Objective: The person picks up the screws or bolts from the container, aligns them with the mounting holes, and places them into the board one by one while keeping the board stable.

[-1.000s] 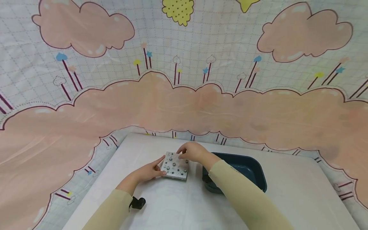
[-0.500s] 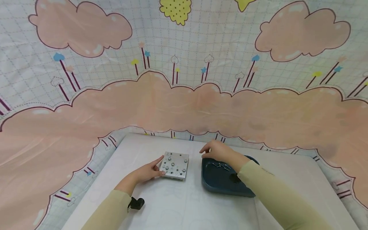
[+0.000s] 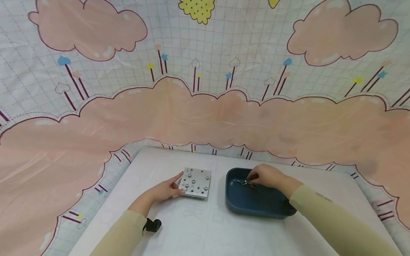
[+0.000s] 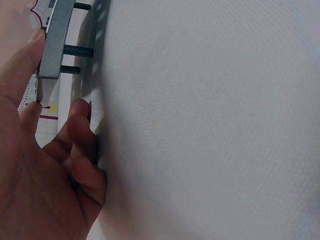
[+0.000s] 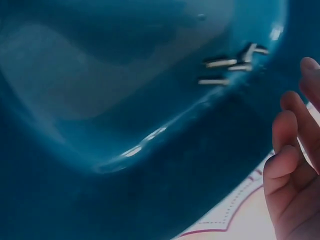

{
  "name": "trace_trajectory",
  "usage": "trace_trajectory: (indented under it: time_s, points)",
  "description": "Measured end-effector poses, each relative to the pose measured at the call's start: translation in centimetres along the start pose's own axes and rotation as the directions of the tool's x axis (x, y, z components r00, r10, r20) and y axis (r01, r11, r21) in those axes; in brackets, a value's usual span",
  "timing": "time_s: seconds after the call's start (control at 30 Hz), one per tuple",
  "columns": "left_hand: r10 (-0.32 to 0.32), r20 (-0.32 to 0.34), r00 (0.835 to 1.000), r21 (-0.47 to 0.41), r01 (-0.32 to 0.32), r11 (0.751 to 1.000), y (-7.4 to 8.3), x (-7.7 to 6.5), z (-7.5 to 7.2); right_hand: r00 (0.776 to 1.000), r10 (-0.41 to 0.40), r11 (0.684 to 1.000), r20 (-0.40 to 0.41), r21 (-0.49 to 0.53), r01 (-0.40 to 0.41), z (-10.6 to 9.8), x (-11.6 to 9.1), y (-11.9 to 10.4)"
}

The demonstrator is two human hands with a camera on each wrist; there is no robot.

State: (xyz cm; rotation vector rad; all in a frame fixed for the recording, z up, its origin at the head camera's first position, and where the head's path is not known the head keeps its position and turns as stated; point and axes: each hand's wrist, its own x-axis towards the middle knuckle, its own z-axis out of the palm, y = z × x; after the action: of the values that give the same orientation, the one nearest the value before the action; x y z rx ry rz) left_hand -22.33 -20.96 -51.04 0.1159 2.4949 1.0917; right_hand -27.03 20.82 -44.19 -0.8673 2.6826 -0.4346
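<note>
A square silver metal plate (image 3: 194, 182) with several holes and screw heads lies left of centre in the head view. My left hand (image 3: 162, 192) holds its left edge, the thumb at the near corner and the index finger at the far one. Threaded screw shanks (image 4: 78, 51) stick out of the plate's underside in the left wrist view; my other left fingers are curled below. My right hand (image 3: 267, 176) reaches into a dark blue tray (image 3: 253, 212), fingertips down over several small screws (image 3: 246, 182). In the right wrist view its fingers are loosely bent, with nothing visible between them.
Everything stands on a white-covered table (image 3: 198, 231). A black device (image 3: 152, 225) is at my left wrist. Behind the table hangs a patterned cloth (image 3: 205, 117) with pink clouds. The tray's raised rim surrounds my right fingers.
My right hand has moved from over the plate, rightward past the tray's left rim and down to the screws in the tray. My left hand has stayed at the plate.
</note>
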Motion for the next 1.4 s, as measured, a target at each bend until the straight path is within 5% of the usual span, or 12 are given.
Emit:
trace_trajectory:
  time_s: [0.53,1.4]
  points:
    - [-0.008,-0.004,1.000,0.004,0.008,1.000,0.2,-0.3,0.0,0.997,0.036,0.990,0.073,-0.137,-0.025,2.5,0.9,1.6]
    - [-0.002,0.000,1.000,0.034,0.002,0.999,0.0,-0.1,-0.1,0.995,-0.073,0.980,0.063,-0.183,0.084,3.4,1.6,0.5]
